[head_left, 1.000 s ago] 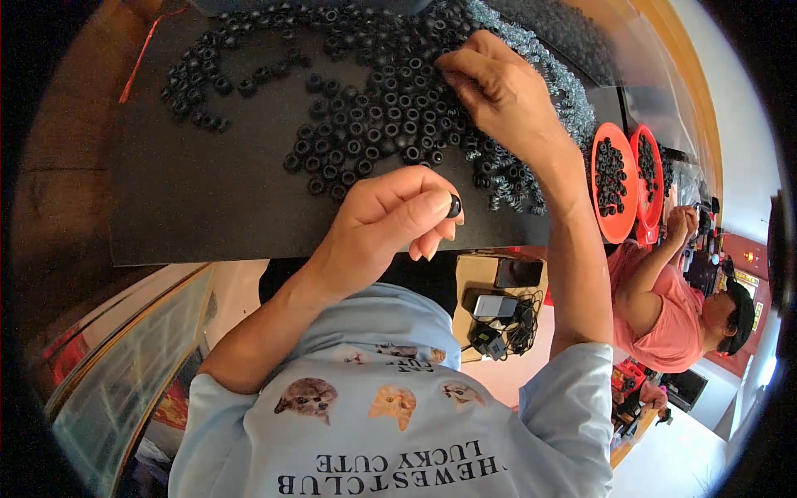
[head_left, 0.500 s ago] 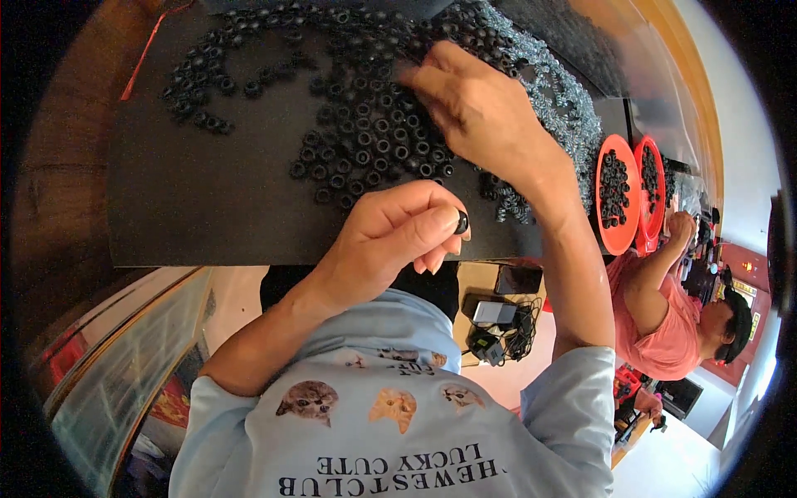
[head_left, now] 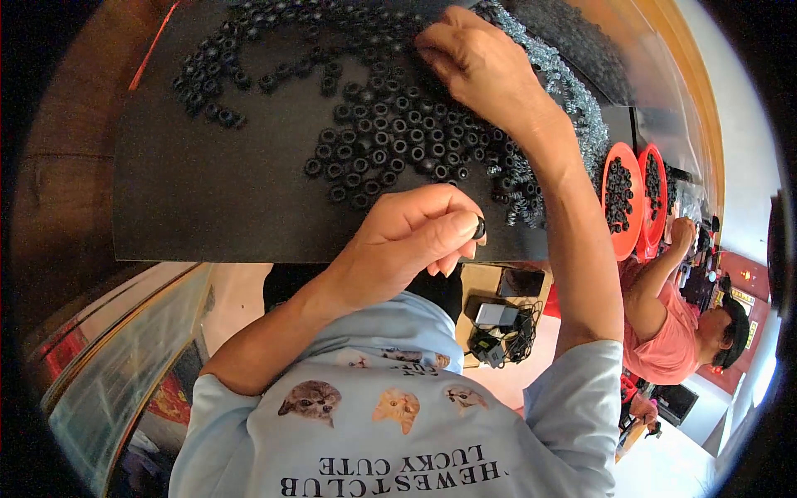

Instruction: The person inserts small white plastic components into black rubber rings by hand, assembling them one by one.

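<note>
Between the thumb and fingers of my left hand (head_left: 415, 236), just over the table's near edge, is a small black ring-shaped part (head_left: 479, 228). Farther off, my right hand (head_left: 481, 70) reaches over the far part of a spread of black ring-shaped parts (head_left: 390, 137). Its fingers are drawn together, and whatever they hold, if anything, is hidden. Small silvery coil springs (head_left: 573, 108) lie heaped to the right of my right hand, some of them mixed in at the near edge of the black parts.
The dark tabletop (head_left: 199, 191) extends left, with a red cord (head_left: 154, 46) at its far left. Two red trays of black parts, a nearer one (head_left: 615, 236) and another (head_left: 656, 236), stand at right. Beyond them a person in pink (head_left: 664, 340) works. Below sits a box with cables (head_left: 519, 332).
My right hand has moved farther away over the pile, its fingers still drawn together. My left hand keeps its pinch on the black part and sits slightly farther right in view.
</note>
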### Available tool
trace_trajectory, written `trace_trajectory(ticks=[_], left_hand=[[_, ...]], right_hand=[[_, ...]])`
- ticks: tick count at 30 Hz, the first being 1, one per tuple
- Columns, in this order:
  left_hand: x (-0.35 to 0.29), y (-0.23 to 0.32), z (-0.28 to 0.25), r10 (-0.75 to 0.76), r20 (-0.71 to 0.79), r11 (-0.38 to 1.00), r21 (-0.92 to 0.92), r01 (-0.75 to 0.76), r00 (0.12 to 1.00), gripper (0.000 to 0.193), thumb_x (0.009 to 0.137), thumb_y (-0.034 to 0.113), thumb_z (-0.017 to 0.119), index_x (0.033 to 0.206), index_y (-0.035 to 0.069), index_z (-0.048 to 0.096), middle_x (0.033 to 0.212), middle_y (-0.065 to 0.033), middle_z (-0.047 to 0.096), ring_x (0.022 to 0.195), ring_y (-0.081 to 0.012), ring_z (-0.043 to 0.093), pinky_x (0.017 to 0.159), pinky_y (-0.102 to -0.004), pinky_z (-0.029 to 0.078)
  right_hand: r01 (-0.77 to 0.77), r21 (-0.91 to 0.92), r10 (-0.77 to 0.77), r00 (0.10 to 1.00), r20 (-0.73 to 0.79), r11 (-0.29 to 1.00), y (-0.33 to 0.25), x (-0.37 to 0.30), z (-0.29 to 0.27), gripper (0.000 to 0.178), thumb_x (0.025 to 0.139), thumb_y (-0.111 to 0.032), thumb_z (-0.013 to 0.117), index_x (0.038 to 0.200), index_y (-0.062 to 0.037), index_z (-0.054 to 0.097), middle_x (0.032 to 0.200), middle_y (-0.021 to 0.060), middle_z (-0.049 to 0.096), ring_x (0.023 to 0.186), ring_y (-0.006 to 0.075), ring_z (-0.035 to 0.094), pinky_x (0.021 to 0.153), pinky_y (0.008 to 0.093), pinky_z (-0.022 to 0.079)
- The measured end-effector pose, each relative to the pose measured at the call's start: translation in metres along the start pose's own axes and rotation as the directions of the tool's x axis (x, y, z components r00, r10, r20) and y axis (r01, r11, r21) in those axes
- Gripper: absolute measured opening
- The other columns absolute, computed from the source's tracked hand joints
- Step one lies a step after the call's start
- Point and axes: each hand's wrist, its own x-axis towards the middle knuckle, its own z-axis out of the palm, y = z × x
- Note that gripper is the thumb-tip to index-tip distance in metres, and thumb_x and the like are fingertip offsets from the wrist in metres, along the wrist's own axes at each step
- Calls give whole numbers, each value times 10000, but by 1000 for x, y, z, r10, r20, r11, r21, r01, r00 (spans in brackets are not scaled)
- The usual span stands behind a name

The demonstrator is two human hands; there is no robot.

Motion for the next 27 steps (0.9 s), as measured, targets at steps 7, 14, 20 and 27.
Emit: trace_trajectory(ticks=[7,14,20,27], left_hand=[[-1,-2,-1,18,13,1000,-26,-18,1000,213,944,174,463,930,-10,569,773,-58,587,600,-82,502,523,-221,416],[0,0,4,-7,-20,1000,23,8,1000,218,942,170,450,933,-16,565,772,-79,586,585,-95,508,519,-235,426],[1,-9,1,88,-47,995,-47,-90,995,220,947,160,457,979,-27,568,792,-83,589,604,-88,503,546,-214,420],[-1,-9,3,89,-68,984,-146,-98,994,235,951,191,461,971,-26,550,819,-105,589,611,-105,508,540,-226,421]], right_hand=[[-58,-104,64,996,56,993,-16,11,-5,160,781,-105,526,845,-27,650,897,174,620,814,361,629,677,443,534],[0,-186,17,996,88,983,-23,14,-1,167,788,-115,528,811,-53,682,863,187,656,768,334,668,632,442,542],[-55,-10,55,998,-30,998,-25,3,0,155,757,-131,578,859,-39,649,905,164,624,808,339,645,653,421,539],[15,580,173,948,-267,815,-32,-59,-23,153,788,-67,629,931,-14,641,775,76,617,654,174,608,548,291,471]])
